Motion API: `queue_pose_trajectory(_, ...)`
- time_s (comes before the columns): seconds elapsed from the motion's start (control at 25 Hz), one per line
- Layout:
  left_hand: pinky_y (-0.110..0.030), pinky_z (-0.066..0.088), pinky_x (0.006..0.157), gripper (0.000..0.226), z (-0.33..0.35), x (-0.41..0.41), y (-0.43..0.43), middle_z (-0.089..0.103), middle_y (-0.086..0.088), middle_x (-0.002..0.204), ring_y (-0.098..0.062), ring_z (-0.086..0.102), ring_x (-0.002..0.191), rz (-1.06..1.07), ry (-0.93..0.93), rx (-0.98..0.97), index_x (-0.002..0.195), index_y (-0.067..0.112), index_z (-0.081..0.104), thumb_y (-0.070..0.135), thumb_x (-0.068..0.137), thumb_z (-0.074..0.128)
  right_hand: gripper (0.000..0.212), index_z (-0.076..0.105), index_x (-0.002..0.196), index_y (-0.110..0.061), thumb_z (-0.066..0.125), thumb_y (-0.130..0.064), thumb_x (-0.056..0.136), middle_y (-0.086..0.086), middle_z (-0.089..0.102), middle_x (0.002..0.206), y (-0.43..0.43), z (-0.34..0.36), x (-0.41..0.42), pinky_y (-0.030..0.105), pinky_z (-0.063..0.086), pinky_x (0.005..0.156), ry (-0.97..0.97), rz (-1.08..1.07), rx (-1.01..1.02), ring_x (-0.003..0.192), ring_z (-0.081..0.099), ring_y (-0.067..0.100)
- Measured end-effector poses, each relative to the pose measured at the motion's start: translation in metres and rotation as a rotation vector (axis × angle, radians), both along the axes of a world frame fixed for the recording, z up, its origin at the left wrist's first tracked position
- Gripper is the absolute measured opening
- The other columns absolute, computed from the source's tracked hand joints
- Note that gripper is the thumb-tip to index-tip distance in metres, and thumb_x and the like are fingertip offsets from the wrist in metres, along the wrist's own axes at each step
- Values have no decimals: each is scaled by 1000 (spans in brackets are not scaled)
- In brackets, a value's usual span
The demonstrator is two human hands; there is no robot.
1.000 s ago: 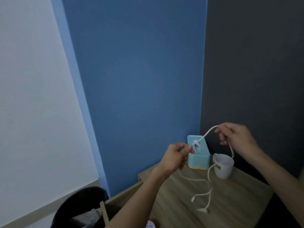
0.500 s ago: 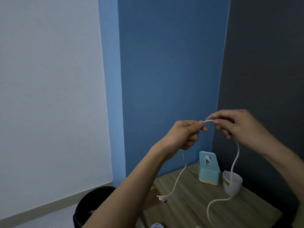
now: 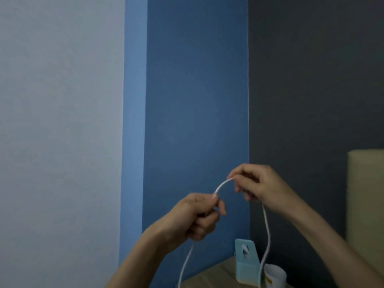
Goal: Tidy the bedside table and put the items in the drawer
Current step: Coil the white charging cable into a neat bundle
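Observation:
I hold a thin white cable (image 3: 267, 231) up in front of the blue wall with both hands. My left hand (image 3: 197, 217) grips it in a fist, and one strand hangs down from below that fist. My right hand (image 3: 255, 183) pinches it a little higher and to the right. A short arc of cable bridges the two hands. From my right hand the other strand drops in front of the light blue tissue box (image 3: 246, 265). Only the back corner of the wooden bedside table (image 3: 216, 277) shows at the bottom edge.
A white cup (image 3: 274, 276) with a yellow label stands to the right of the tissue box. A cream lampshade (image 3: 365, 204) rises at the right edge. Blue and dark grey walls meet in the corner behind the table.
The view has tilted upward, so most of the table has left the frame. My left hand has dropped slightly below my right, opening a short arc of cable between them.

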State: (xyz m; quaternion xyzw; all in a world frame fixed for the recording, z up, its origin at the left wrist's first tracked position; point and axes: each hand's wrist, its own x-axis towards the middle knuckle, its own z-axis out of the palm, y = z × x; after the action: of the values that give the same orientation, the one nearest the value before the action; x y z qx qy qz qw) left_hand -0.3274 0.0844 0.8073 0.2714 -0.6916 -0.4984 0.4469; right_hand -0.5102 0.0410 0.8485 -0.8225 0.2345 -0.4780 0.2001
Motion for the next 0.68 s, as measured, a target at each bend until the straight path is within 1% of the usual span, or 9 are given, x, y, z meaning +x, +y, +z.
queue_pose_trajectory(0.08,-11,15,35,31,1,-7,2,24,11,41,-3,15,34,30,-9,-21,72,20,59,42,89,45,12,68,85,-9,57,-8,88,-4,60,52,15,-2,5,17,38,45,167,86,-11,42,47,4)
queue_pose_trajectory(0.12,-11,14,35,31,4,-10,4,24,10,41,-3,16,34,32,2,-26,72,20,59,41,90,44,15,70,83,-9,56,-6,88,-4,57,48,18,-1,7,17,37,43,177,84,-40,40,45,3)
queue_pose_trajectory(0.24,-9,18,35,30,3,-14,9,30,9,42,-3,21,33,-64,55,27,77,19,61,34,95,42,25,70,73,-17,53,-6,89,-4,50,45,13,9,-4,19,33,43,-55,-71,-76,40,40,4)
queue_pose_trajectory(0.28,-9,18,35,28,1,-14,10,30,9,43,-2,20,33,-86,71,39,77,20,61,33,93,43,23,69,75,-18,55,-8,89,-5,52,47,14,12,-8,19,34,44,-69,-93,-70,41,41,4)
queue_pose_trajectory(0.4,-9,11,35,21,2,-17,11,26,11,43,-1,16,33,9,103,52,78,19,57,33,90,47,11,72,84,-18,63,-12,84,-4,56,50,25,10,-6,18,38,45,160,1,-70,42,44,5)
queue_pose_trajectory(0.44,-9,11,34,21,4,-18,12,25,10,43,-1,16,34,39,119,57,79,18,55,33,89,45,12,73,83,-17,62,-11,84,-3,54,49,26,10,-3,17,36,44,162,13,-77,40,42,6)
queue_pose_trajectory(0.56,-7,12,31,25,10,-20,14,24,9,42,-1,15,32,28,198,127,82,16,55,32,93,38,19,72,75,-17,59,-8,86,-1,54,49,15,17,-6,18,36,45,-28,-92,-88,39,43,4)
queue_pose_trajectory(0.6,-7,11,31,25,10,-20,14,24,8,42,-1,15,32,34,206,135,83,15,55,31,93,38,18,71,76,-16,59,-9,87,-1,57,53,14,18,-8,19,39,47,-6,-101,-96,42,46,4)
queue_pose_trajectory(0.68,-8,10,31,26,10,-20,12,24,8,41,-1,15,31,58,186,126,83,16,54,30,95,36,14,72,81,-17,59,-16,86,0,60,59,14,17,-8,20,41,49,152,-50,-125,47,50,4)
